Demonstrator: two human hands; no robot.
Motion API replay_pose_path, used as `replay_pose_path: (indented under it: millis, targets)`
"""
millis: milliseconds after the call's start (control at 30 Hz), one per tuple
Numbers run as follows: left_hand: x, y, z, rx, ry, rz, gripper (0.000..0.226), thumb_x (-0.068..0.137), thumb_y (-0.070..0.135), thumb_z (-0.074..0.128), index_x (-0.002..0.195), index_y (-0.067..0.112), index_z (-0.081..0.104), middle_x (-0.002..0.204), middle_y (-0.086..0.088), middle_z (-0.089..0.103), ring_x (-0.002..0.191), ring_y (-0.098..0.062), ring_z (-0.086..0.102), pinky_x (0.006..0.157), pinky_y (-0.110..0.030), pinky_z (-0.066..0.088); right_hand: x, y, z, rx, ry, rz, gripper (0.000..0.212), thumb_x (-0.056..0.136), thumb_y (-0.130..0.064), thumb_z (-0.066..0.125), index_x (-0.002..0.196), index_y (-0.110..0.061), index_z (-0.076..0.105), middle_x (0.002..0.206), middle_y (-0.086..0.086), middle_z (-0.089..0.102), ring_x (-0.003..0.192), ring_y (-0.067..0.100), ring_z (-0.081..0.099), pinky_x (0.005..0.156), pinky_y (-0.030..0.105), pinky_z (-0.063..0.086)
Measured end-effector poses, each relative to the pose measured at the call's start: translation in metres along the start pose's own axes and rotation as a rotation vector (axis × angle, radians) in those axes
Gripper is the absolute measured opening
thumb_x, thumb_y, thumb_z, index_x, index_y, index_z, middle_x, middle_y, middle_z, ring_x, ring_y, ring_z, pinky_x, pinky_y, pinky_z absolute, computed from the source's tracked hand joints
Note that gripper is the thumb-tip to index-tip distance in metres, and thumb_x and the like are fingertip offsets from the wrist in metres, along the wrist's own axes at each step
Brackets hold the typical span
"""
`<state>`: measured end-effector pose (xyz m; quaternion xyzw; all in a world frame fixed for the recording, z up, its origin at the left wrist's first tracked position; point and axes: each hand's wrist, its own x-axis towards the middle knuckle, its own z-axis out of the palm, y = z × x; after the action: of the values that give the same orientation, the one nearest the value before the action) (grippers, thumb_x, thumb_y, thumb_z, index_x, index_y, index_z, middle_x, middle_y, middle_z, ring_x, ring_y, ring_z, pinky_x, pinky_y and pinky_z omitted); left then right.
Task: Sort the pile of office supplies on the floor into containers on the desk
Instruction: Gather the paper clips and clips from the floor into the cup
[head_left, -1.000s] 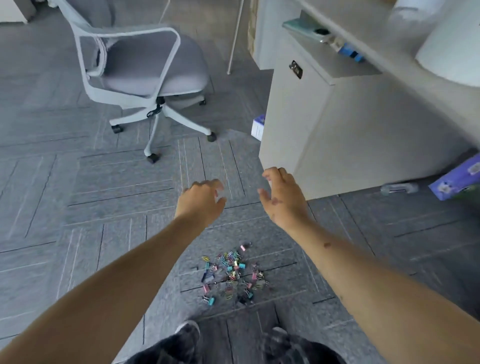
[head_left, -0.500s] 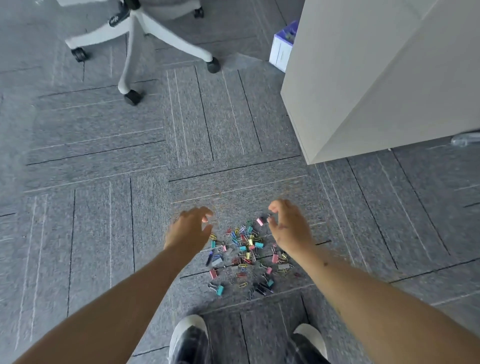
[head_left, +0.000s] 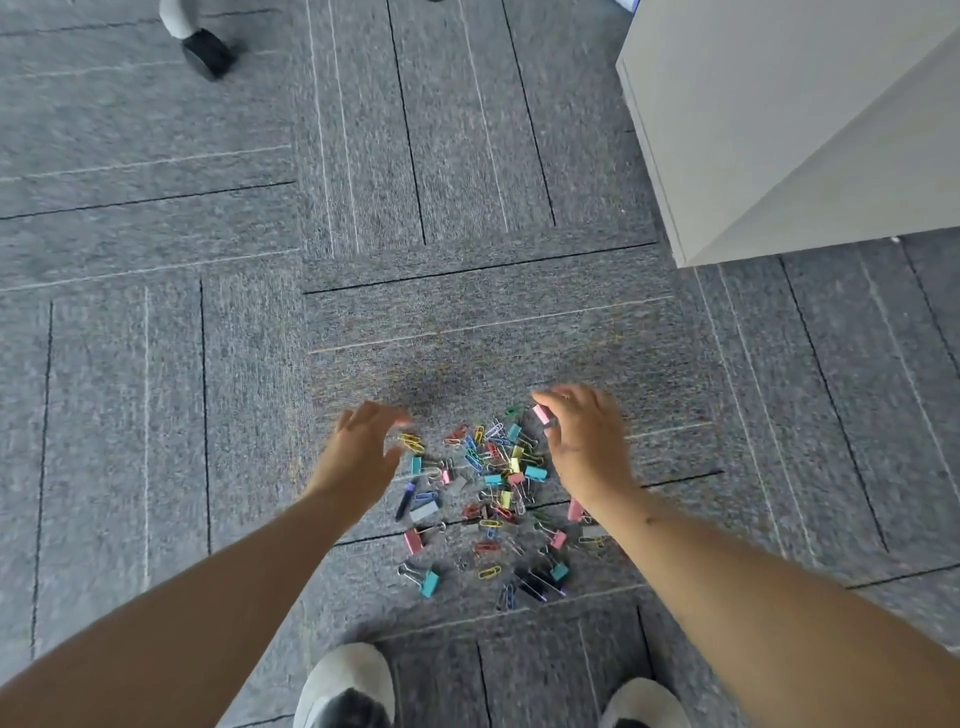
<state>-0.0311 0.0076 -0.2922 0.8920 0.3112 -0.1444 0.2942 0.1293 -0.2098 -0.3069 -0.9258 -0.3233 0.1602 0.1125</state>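
"Grey carpet tiles (head_left: 208, 364) cover the floor from edge to edge, scored with dark and pale lines," says the first observer. "What stands on them?"

"A pale cabinet (head_left: 779, 130), at the far right corner of the floor. Next in size are the person's left shoe (head_left: 348, 680) and right shoe (head_left: 644, 701) at the near edge, toes pointing at the pile."

"And the pile itself?"

"The office supplies (head_left: 488, 499) lie on the carpet just beyond the shoes, midway between the left and right edges. They are binder clips and paper clips in pink, teal, yellow, blue, red and black, loosely scattered, many touching or overlapping."

"The hands?"

"Both reach down at the far side of the pile. The left hand (head_left: 363, 452) is at the pile's left edge, blurred, with fingers spread and lightly bent and nothing in it. The right hand (head_left: 587, 441) is at the pile's far right edge, fingers curved downward."

"Does it grasp anything?"

"A pink binder clip (head_left: 541, 414) lies right at its fingertips, but whether the fingers pinch it or only come near cannot be told."

"Anything smaller?"

"A black chair caster (head_left: 205, 52) at the far left edge of the floor, well apart from the pile. A teal binder clip (head_left: 429, 583) lies at the pile's near left edge, nearest the left shoe."
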Motion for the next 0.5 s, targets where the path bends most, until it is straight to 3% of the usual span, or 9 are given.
replay_pose_path:
  millis: [233, 400, 500]
  targets:
    - [0.014, -0.006, 0.01, -0.006, -0.001, 0.03, 0.036, 0.082, 0.019, 0.072, 0.115, 0.024, 0.059, 0.122, 0.007, 0.057, 0.122, -0.014, 0.046, 0.111, -0.04, 0.037, 0.007, 0.014, 0.023, 0.037, 0.073, -0.079, 0.017, 0.085, -0.015, 0.064, 0.102, -0.014, 0.064, 0.104, -0.001, 0.062, 0.105, 0.022, 0.055, 0.101, 0.035, 0.039]
    - [0.019, -0.003, 0.011, 0.014, -0.029, 0.056, 0.026, 0.084, 0.019, 0.07, 0.108, 0.019, 0.06, 0.114, 0.005, 0.058, 0.113, -0.012, 0.049, 0.107, -0.031, 0.037, 0.006, 0.024, 0.024, 0.041, 0.092, -0.097, 0.015, 0.084, -0.013, 0.068, 0.099, -0.011, 0.066, 0.097, 0.0, 0.062, 0.097, 0.021, 0.056, 0.095, 0.032, 0.039]
    - [0.017, 0.0, 0.013, -0.001, -0.052, 0.063, 0.012, 0.088, 0.015, 0.066, 0.098, 0.02, 0.063, 0.105, 0.004, 0.061, 0.103, -0.014, 0.055, 0.101, -0.035, 0.047, 0.004, 0.024, 0.021, 0.079, 0.134, -0.11, 0.014, 0.085, -0.016, 0.068, 0.099, -0.013, 0.066, 0.097, -0.002, 0.063, 0.097, 0.02, 0.057, 0.096, 0.033, 0.04]
